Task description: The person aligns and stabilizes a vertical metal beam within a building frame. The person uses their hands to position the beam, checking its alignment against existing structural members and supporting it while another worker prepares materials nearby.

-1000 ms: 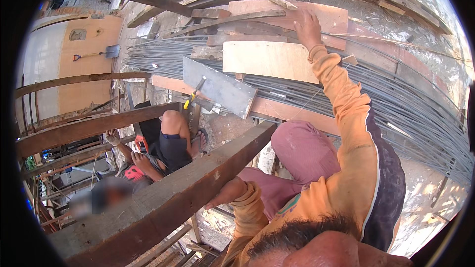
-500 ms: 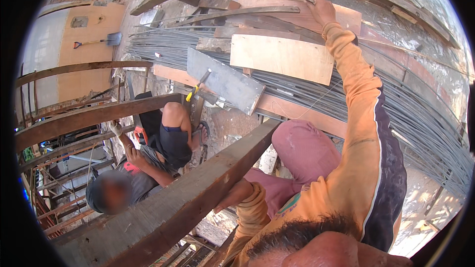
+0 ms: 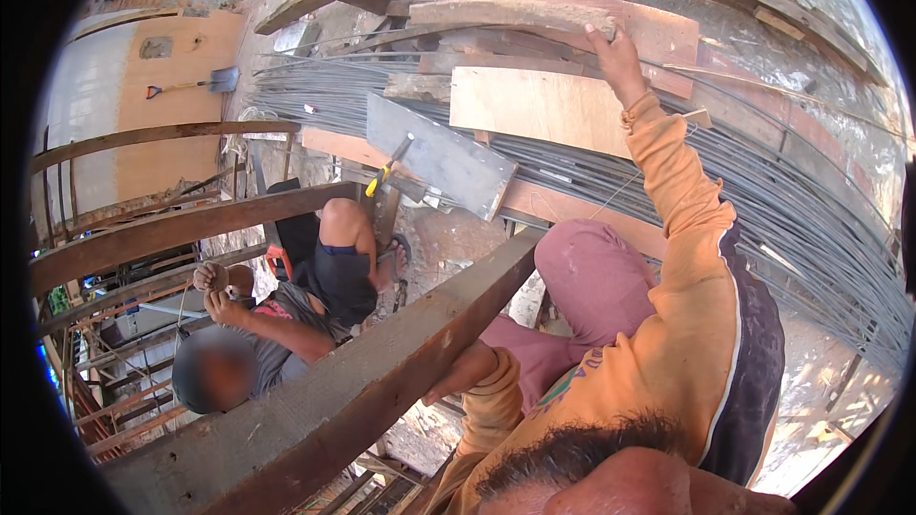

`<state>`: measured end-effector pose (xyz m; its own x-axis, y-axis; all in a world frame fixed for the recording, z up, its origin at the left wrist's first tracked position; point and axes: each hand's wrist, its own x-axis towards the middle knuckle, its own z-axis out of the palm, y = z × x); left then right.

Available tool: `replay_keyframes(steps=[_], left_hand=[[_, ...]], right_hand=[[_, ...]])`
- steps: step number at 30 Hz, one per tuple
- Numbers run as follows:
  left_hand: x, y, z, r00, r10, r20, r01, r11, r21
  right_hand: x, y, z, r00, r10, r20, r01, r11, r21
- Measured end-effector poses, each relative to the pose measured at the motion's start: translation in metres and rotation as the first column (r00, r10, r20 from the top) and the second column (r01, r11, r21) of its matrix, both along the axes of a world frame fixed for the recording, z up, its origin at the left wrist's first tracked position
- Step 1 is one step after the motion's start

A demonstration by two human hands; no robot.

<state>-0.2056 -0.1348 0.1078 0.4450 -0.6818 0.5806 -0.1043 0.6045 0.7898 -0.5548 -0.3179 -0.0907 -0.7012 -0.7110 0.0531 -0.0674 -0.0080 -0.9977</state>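
Note:
At the far side, my right hand is closed on the near right end of a weathered wood plank. The plank lies over a stack of boards, including a reddish plywood sheet. A pale plywood piece is just below this hand. My left hand grips the lower side of a thick wooden beam that runs diagonally in front of me; its fingertips are partly hidden beneath the beam.
Long steel bars lie under the boards. A grey panel and a yellow-handled tool are left of centre. A co-worker sits at left beside an orange-handled saw. A shovel lies farther off.
My right hand has come nearer with the plank's end, and the plank now shows lengthwise across the stack. My left hand stays at the beam. The co-worker's hands have come together.

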Motion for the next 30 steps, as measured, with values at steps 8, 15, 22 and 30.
replay_keyframes(steps=[8, 15, 22, 30], left_hand=[[-0.006, -0.01, 0.007, 0.999, -0.025, -0.027, 0.025, 0.999, -0.028], [-0.009, -0.014, 0.012, 0.995, -0.057, -0.085, 0.052, 0.997, -0.062], [0.002, -0.013, 0.006, 0.985, -0.107, -0.138, 0.088, 0.987, -0.135], [0.039, -0.008, -0.034, 0.973, -0.207, 0.098, 0.218, 0.969, -0.116]], right_hand=[[0.122, 0.044, -0.02, 0.943, 0.268, -0.198, -0.248, 0.961, 0.12], [0.173, 0.053, 0.128, 0.682, 0.725, -0.099, -0.729, 0.662, -0.174], [0.237, 0.093, 0.276, 0.257, 0.946, -0.196, -0.768, 0.077, -0.636], [0.267, 0.124, 0.262, 0.363, 0.929, -0.077, -0.788, 0.262, -0.557]])
